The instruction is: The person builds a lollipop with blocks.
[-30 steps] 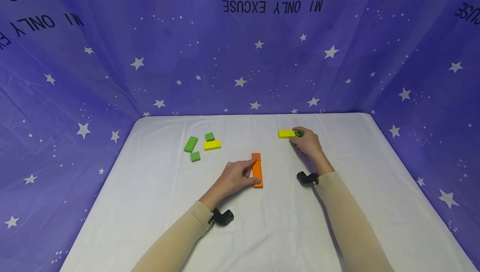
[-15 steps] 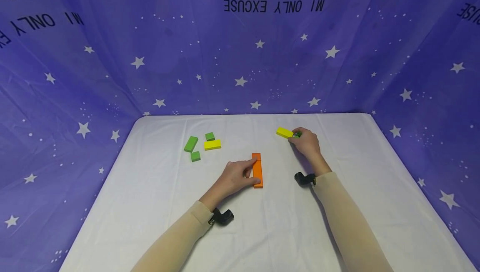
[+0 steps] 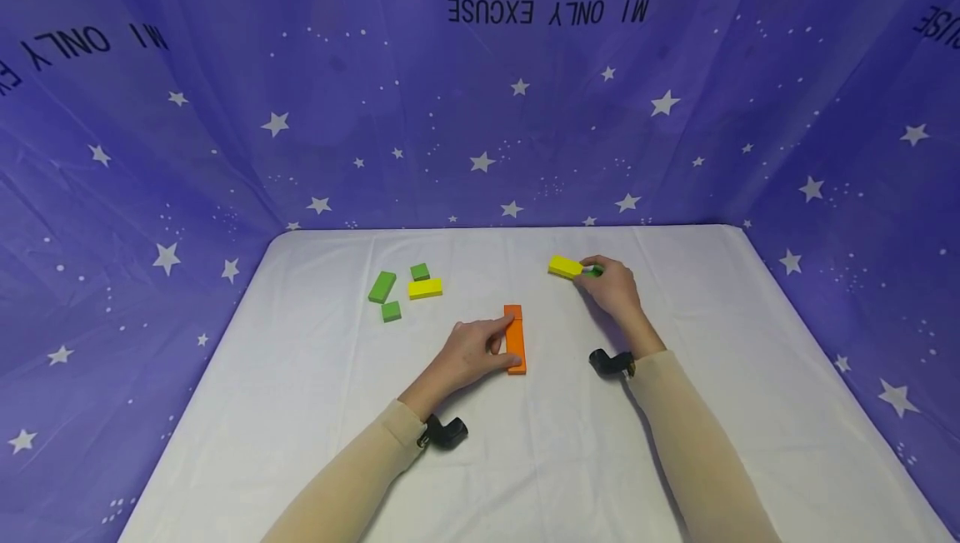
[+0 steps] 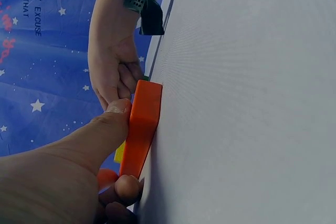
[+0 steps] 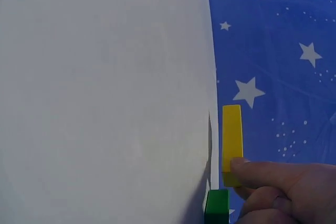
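Observation:
My left hand (image 3: pixel 471 353) pinches an orange block (image 3: pixel 515 345) lying lengthwise on the white table, thumb at its near end and a finger at the far end. A seam near the far end suggests a second, short orange piece (image 3: pixel 512 311). In the left wrist view the orange block (image 4: pixel 144 124) sits between thumb and fingertip. To the right and farther back, my right hand (image 3: pixel 613 286) pinches one end of a yellow block (image 3: pixel 564 266), its other end pointing left. Beside those fingers in the right wrist view is a green block (image 5: pixel 217 206), partly hidden in the head view.
On the left of the table (image 3: pixel 300 443) lie a long green block (image 3: pixel 382 286), two small green blocks, one far (image 3: pixel 420 271) and one near (image 3: pixel 391 311), and a yellow block (image 3: pixel 425 288). A starry blue-purple curtain (image 3: pixel 480 110) hangs behind the table's far edge.
My right hand has shifted slightly left with the yellow block, which turned a little and now slants. My left hand and the orange block have stayed put.

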Available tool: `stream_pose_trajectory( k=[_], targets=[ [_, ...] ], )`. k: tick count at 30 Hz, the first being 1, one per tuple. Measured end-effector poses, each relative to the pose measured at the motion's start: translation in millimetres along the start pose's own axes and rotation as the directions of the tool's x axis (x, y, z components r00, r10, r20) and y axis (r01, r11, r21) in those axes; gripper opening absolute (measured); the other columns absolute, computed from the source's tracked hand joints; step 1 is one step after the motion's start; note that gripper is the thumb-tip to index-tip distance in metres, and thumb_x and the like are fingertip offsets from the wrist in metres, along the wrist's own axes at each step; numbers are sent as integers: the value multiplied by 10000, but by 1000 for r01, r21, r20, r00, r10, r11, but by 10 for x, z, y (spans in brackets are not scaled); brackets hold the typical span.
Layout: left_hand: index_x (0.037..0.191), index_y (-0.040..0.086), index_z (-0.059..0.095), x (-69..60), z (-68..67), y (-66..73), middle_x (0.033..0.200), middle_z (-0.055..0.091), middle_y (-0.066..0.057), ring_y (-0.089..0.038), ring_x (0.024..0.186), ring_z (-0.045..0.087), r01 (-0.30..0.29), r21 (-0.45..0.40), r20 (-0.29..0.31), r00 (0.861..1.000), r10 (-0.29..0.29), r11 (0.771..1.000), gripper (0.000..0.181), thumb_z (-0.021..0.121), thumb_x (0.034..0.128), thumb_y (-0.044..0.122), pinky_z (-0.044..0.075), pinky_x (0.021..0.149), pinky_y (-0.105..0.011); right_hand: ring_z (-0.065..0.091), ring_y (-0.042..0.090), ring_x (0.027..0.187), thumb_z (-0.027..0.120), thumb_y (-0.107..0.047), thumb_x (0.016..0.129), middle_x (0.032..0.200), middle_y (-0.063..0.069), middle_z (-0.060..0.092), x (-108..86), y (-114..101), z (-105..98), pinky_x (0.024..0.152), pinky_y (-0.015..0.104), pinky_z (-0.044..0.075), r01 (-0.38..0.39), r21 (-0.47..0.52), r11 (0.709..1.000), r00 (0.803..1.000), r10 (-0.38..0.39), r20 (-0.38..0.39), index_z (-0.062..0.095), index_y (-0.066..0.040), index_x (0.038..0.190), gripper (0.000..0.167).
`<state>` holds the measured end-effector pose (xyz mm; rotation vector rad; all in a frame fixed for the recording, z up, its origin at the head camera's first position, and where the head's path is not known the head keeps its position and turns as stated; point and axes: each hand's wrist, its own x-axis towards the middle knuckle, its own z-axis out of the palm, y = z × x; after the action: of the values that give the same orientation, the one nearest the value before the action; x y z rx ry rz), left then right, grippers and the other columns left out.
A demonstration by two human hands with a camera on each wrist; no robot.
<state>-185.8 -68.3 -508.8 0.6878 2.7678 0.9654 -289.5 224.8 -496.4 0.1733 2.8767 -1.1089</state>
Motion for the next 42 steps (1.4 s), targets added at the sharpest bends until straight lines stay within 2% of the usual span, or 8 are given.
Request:
stream_pose_trajectory(
  k=[3, 6, 9, 14, 19, 25, 32, 42],
  targets=[
    [1545, 155, 572, 3, -9, 4, 713, 463, 115, -47, 639, 392, 2, 4, 0, 1000, -2, 1000, 756, 824, 909, 478, 306, 802, -331, 544, 468, 1391, 712, -288, 997, 1525, 238, 580, -40, -23, 3, 1122, 608, 451, 18, 33, 999, 1000, -18, 3, 666, -117, 1421, 459],
    [1549, 163, 569, 6, -10, 5, 714, 465, 111, -51, 643, 397, 9, 5, 1, 1000, -9, 1000, 761, 823, 908, 485, 305, 797, -331, 661, 378, 1137, 712, -265, 996, 1536, 237, 572, -74, -51, 4, 893, 459, 566, 39, 55, 998, 999, -40, 10, 667, -106, 1420, 454],
    [1548, 164, 570, 6, -13, 10, 712, 459, 112, -50, 645, 396, 11, 1, -1, 1000, -11, 1000, 761, 827, 905, 480, 306, 808, -334, 628, 221, 794, 717, -252, 982, 1477, 241, 612, -104, -91, 4, 658, 310, 506, 53, 83, 995, 998, -55, 20, 674, -101, 1411, 457],
    [1542, 158, 576, 4, -15, 15, 708, 448, 111, -51, 643, 386, 8, -2, -5, 1000, -8, 1000, 755, 833, 902, 466, 312, 826, -343, 490, 112, 583, 725, -260, 963, 1260, 246, 693, -153, -167, 33, 577, 259, 443, 72, 90, 993, 996, -76, 38, 696, -113, 1390, 453],
    [1546, 163, 572, 7, -13, 8, 712, 453, 108, -59, 645, 393, 12, -4, -2, 1000, -12, 1000, 760, 829, 904, 478, 314, 824, -343, 407, 129, 593, 733, -283, 946, 1183, 199, 721, -196, -236, 80, 573, 278, 396, 110, 76, 991, 993, -113, 44, 723, -136, 1360, 440],
    [1546, 159, 572, 13, -14, -2, 713, 453, 104, -61, 643, 393, 9, 1, 1, 1000, -9, 1000, 761, 824, 906, 485, 316, 817, -346, 505, 166, 631, 739, -279, 941, 834, 135, 684, -236, -300, 155, 576, 286, 402, 136, 93, 986, 989, -141, 54, 746, -144, 1329, 410],
    [1551, 164, 566, 5, -12, -7, 714, 454, 109, -56, 640, 386, 12, -7, 3, 1000, -12, 1000, 760, 821, 909, 480, 316, 831, -354, 640, 226, 868, 727, -296, 959, 1363, 176, 706, -279, -328, 276, 721, 291, 476, 139, 109, 984, 984, -150, 98, 747, -165, 1329, 394],
    [1543, 168, 576, 4, 1, -3, 707, 453, 113, -50, 638, 389, 10, 2, 2, 1000, -10, 1000, 755, 826, 905, 483, 314, 813, -344, 671, 251, 930, 736, -293, 970, 1405, 172, 691, -353, -392, 377, 849, 384, 534, 144, 124, 982, 980, -159, 123, 748, -166, 1324, 375]
  ],
)
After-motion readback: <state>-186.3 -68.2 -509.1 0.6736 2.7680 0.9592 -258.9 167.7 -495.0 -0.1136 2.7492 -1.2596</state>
